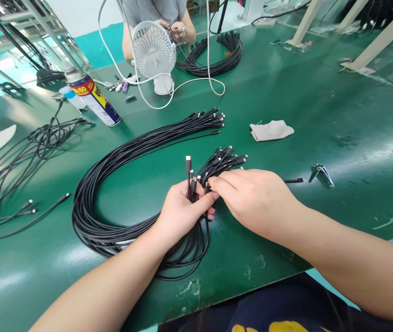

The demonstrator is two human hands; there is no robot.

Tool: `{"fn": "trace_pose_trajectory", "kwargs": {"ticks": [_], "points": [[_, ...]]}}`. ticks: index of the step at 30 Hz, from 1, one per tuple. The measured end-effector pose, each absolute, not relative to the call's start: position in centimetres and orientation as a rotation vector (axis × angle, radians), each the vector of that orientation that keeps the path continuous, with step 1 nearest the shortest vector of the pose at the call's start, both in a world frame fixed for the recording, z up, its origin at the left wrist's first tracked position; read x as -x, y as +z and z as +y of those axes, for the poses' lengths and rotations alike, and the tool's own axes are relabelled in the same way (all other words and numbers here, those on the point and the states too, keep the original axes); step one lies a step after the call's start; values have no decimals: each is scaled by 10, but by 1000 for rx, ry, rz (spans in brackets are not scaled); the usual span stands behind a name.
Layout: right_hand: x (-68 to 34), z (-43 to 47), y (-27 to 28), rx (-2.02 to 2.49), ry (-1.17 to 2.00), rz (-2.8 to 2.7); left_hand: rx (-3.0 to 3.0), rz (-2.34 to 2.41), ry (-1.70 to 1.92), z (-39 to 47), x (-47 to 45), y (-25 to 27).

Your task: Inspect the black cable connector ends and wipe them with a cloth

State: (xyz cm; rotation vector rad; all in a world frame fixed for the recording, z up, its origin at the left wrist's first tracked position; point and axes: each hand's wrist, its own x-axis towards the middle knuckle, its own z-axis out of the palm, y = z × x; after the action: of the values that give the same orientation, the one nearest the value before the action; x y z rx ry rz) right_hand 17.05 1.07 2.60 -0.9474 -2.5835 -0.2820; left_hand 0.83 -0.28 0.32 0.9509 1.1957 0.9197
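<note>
Several black USB cables stand up out of my left hand, which is closed around them just below their plugs. My right hand pinches at a cable plug right beside my left thumb; its fingertips are partly hidden. A large curved bundle of black cables lies on the green table, passing under my left forearm. One set of its plug ends lies farther back, and another cluster of plugs shows just beyond my hands.
A nail clipper and a beige finger-shaped cloth lie to the right. Back left stand a spray can and a white fan. Loose cables sprawl at left. Across the table, a person's hands hold cables near another coil.
</note>
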Motion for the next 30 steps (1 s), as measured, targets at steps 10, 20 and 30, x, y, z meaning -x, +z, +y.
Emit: {"fn": "trace_pose_trajectory", "kwargs": {"ticks": [10,20,30], "points": [[-175,10,29,969,-312,-2609,-937,1200,906,-1,-7,3],[-176,11,28,978,-264,-2580,-933,1195,911,-2,-7,4],[-174,14,27,972,-194,-2583,-938,1178,924,-2,-6,3]]}}
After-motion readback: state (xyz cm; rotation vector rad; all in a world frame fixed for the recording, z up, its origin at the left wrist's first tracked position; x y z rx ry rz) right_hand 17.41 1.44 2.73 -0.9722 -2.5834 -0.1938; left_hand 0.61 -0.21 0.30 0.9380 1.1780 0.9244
